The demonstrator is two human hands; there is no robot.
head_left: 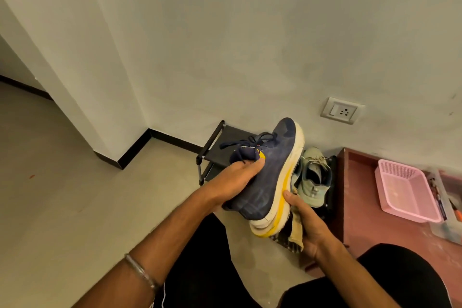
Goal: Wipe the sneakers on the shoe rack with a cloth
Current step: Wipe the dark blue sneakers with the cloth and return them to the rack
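1. Head view, the hands: the left hand (237, 177) grips the navy sneaker (270, 172) at its collar, thumb over the upper and fingers curled into the opening, and holds it in the air in front of the shoe rack (212, 147). The right hand (303, 222) is closed around a tan cloth (296, 230), thumb tip touching the yellow stripe on the sole's edge.

2. Head view, the key relation: the sneaker's long axis runs away from the person, heel nearest and toe pointing up toward the wall, sole side turned to the right. So the cloth lies just beside the sole near the heel; the right hand is the nearer one for wiping, and I judge a stroke would run along the sole toward the toe.

3. Head view, the room: a pale green sneaker (313, 180) sits on the rack behind the held one. The rack stands on a beige floor (75, 195) against a white wall with a socket (341, 110). To the right, a pink basket (405, 195) rests on a reddish ledge (360, 197).
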